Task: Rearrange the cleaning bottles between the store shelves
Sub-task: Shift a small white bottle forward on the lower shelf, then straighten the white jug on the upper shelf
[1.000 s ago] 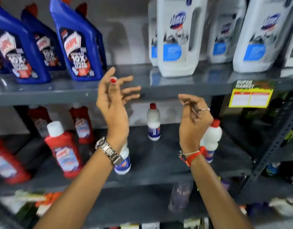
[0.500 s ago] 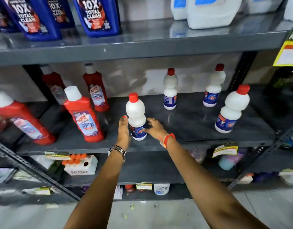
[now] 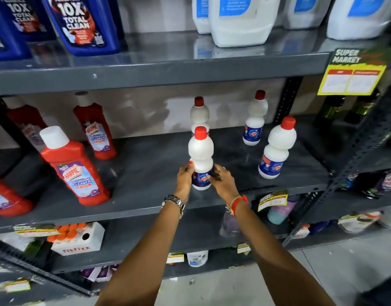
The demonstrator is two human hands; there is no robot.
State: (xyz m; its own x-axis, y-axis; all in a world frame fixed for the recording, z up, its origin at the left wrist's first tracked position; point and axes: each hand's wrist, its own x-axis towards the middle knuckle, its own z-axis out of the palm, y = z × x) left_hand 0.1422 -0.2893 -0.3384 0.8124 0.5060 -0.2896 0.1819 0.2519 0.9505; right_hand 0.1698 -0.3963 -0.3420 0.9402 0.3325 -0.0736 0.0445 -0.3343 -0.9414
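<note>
Now the white bottle (image 3: 200,159) is clamped low by both the left hand (image 3: 185,178) and right hand (image 3: 221,181) near the shelf (image 3: 146,208) edge, so tipping off is risked if jerked.

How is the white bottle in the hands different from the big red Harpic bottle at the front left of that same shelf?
The white bottle has a red cap and a waisted, rounded body; the red Harpic bottle has a white cap and flatter, angular sides. The white bottle is gripped low down by the left hand and right hand; the Harpic bottle stands untouched. The Harpic bottle looks bulkier. Both are upright on the middle shelf.
</note>
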